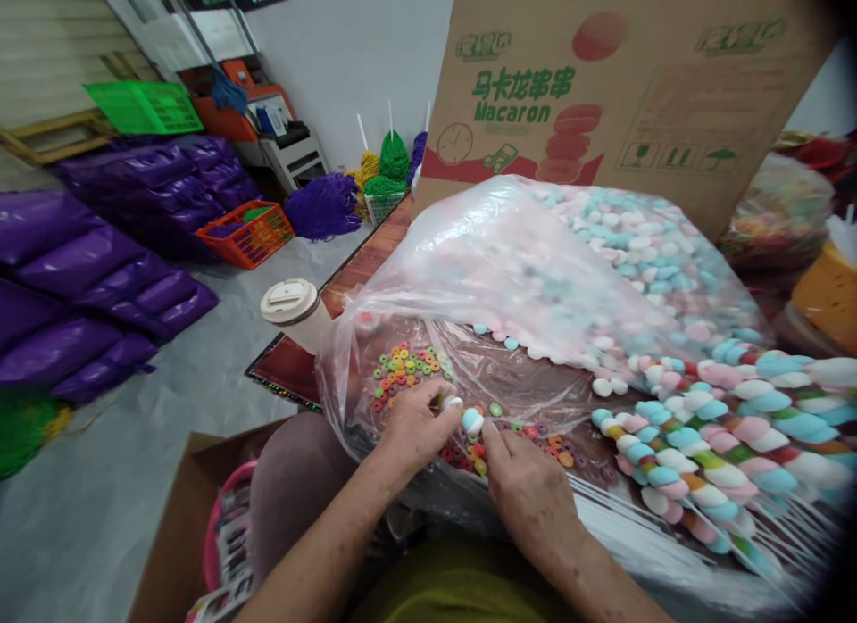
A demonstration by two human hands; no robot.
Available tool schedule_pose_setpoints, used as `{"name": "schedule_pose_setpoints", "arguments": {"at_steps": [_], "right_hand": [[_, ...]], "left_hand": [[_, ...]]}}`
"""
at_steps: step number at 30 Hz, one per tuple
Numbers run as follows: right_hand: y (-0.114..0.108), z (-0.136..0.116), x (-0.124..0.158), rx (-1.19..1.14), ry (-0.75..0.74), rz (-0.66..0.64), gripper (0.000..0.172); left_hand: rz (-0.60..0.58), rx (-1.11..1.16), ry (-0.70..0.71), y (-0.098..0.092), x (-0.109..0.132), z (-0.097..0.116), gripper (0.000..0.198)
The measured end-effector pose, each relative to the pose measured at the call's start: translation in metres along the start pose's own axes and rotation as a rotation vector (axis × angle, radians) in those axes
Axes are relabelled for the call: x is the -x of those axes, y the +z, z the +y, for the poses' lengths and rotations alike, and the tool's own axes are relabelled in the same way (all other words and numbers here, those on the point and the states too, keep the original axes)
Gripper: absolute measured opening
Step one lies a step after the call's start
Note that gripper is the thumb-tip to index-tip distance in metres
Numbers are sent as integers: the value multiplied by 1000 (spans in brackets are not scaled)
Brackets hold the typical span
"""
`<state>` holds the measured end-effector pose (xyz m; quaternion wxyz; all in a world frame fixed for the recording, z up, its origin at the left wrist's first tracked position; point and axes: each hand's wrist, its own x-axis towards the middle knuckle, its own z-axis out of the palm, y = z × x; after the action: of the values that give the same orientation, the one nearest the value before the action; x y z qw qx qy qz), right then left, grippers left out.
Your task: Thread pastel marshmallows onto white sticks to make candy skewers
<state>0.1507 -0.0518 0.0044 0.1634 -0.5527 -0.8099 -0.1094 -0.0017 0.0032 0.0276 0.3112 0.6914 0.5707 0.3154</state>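
Over the middle of the bag-covered table, my left hand [413, 427] is closed, its thumb and fingers pinching a small white marshmallow [453, 402]. My right hand [528, 480] is closed too, its fingertips at a blue-and-white marshmallow [472, 421] between the hands. Whether a stick runs through these pieces I cannot tell. Below and around both hands lie colourful ring-shaped pieces [410, 366], looking like cereal loops. To the right, finished-looking marshmallow skewers [703, 444] in pink, blue and white are piled with their white sticks pointing toward me.
A large clear plastic bag [461, 239] of loose marshmallows [656, 239] spreads behind my hands, before a cardboard box [522, 150]. A lidded cup [295, 311] stands at the table's left edge. Purple packages [80, 284] and an orange basket [251, 235] sit on the floor.
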Motion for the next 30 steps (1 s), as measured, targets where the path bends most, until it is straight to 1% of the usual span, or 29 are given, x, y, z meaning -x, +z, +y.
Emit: {"name": "schedule_pose_setpoints", "arguments": {"at_steps": [2, 4, 6, 8, 9, 11, 13, 15, 17, 18, 21, 23, 24, 26, 28, 30], "right_hand": [[1, 0, 1, -38, -2, 17, 33], [4, 1, 0, -138, 31, -3, 31], [9, 6, -4, -325, 97, -59, 26], [15, 16, -14, -527, 203, -99, 24], [19, 24, -21, -593, 260, -104, 24], [27, 42, -43, -623, 359, -83, 25], [37, 63, -71, -575, 406, -50, 27], [46, 84, -102, -532, 414, -18, 29], [55, 99, -129, -510, 397, -7, 28], [59, 104, -139, -504, 383, -16, 27], [70, 108, -151, -477, 337, -71, 21], [74, 105, -148, -452, 318, -96, 18], [75, 104, -145, -441, 317, -101, 17], [75, 103, -138, -430, 327, -100, 18], [69, 105, -131, -442, 344, -99, 17], [60, 105, -120, -484, 360, -109, 16]], "left_hand": [[-17, -67, 34, 0, 0, 2, 15], [1, -122, 81, 0, 1, 5, 22], [51, -113, 104, -1, 3, 8, 27], [95, -44, 98, -4, 5, 8, 41], [109, -5, 85, -6, 6, 7, 47], [126, 60, 50, -8, 8, 2, 47], [115, 98, 28, -9, 9, -4, 38], [64, 94, 32, -8, 5, -10, 28], [29, 30, 38, -5, -8, -12, 25], [21, -19, 36, -2, -19, -12, 23], [-7, -123, 33, 14, -62, -8, 18], [-29, -124, 33, 30, -95, -5, 17], [-33, -116, 23, 39, -109, -3, 19], [-35, -88, -7, 54, -132, -1, 22], [-31, -39, -30, 62, -143, -1, 21], [-31, 29, -41, 60, -141, -4, 20]]}}
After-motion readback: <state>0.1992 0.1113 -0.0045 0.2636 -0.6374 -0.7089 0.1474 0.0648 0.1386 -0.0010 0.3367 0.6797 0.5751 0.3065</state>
